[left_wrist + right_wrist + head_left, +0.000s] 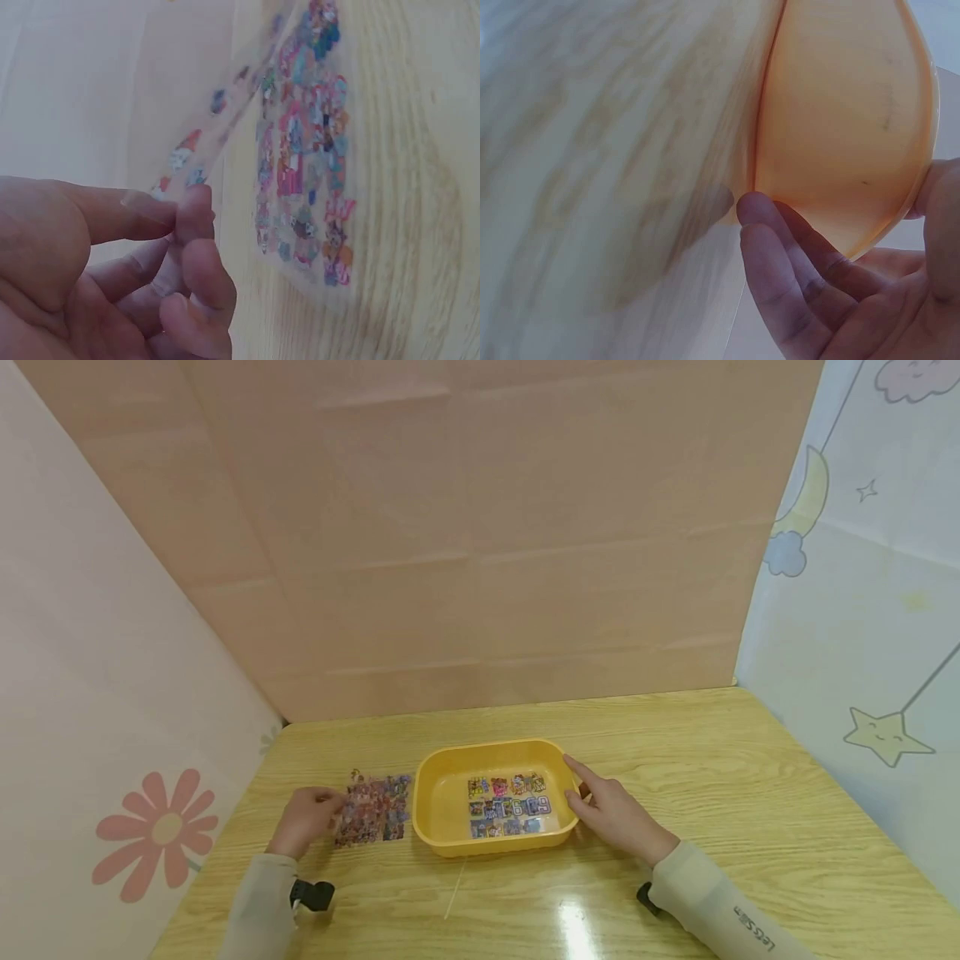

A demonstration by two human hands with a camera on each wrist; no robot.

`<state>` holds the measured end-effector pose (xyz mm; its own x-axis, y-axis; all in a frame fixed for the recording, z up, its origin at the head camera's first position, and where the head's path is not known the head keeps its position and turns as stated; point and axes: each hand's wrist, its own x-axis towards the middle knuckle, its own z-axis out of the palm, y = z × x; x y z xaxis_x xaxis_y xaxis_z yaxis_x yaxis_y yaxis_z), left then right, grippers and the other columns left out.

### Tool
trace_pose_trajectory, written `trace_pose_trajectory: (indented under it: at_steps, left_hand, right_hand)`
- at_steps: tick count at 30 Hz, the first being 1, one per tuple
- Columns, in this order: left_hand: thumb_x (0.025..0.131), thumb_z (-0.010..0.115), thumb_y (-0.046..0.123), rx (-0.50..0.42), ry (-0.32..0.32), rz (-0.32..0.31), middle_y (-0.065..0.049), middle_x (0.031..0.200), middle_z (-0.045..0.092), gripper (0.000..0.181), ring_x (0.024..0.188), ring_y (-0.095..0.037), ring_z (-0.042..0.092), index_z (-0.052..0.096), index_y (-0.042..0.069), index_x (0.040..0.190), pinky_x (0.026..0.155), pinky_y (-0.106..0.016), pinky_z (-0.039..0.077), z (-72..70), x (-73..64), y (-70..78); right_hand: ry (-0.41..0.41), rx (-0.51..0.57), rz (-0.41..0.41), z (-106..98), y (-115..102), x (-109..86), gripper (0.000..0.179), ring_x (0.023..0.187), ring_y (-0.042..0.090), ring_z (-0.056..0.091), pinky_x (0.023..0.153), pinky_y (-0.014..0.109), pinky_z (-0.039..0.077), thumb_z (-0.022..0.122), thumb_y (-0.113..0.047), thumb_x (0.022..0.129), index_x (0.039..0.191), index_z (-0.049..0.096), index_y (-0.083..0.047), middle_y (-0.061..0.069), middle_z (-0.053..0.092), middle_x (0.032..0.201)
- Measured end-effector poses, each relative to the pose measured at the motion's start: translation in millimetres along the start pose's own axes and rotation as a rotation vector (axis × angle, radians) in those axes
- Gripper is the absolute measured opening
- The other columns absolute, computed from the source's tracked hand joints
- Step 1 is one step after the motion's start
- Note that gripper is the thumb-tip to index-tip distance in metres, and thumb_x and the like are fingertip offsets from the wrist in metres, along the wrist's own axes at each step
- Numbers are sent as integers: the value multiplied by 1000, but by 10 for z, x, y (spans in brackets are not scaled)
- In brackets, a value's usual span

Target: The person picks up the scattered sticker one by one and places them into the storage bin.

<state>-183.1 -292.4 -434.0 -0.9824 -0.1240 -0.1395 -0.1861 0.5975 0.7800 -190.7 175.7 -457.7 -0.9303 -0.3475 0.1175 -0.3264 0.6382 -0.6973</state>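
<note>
A yellow plastic tub (442,777) stands in the middle of the table. My right hand (618,814) grips its right end, thumb over the rim and fingers against the outer wall, as the right wrist view shows. On the tub's floor lie clear stickers (510,807) with cartoon figures and numbers. Left of the tub is a pile of clear sticker sheets (375,810) with small colourful pictures. My left hand (303,818) is at the pile's left edge. In the left wrist view, its thumb and forefinger pinch one clear sticker sheet (184,154), tilted up off another sheet (300,172).
The wood-grain table (675,760) carries everything. A thin pale strip (455,889) lies in front of the tub. A pinkish-brown sheet (480,568) hangs behind the table, and printed white walls (862,652) flank both sides.
</note>
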Motion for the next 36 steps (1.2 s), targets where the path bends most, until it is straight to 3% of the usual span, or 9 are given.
trace_pose_trajectory:
  at_steps: [10, 22, 36]
  left_hand:
    - [105, 53, 20, -45, 20, 1, -23, 111, 65, 38, 82, -28, 64, 58, -9, 128, 64, -40, 50, -63, -35, 92]
    - [105, 53, 22, -136, 71, 4, -5, 95, 70, 37, 76, -21, 59, 61, -5, 129, 57, -31, 46, -118, -32, 227]
    - [105, 53, 22, -174, 153, 73, -3, 96, 72, 32, 73, -15, 59, 63, -3, 123, 56, -25, 45, -95, -55, 460]
  right_hand:
    - [6, -5, -4, 8, 9, -2, 59, 52, 6, 44, 51, 25, 42, 54, -26, 103, 156, 35, -8, -1, 63, 86]
    - [12, -15, -6, 6, 7, -4, 59, 52, 6, 45, 51, 25, 42, 54, -25, 103, 155, 35, -6, 0, 62, 86]
    - [10, -15, 0, 4, 4, -9, 59, 52, 6, 44, 51, 25, 42, 54, -27, 103, 156, 35, -8, 1, 63, 88]
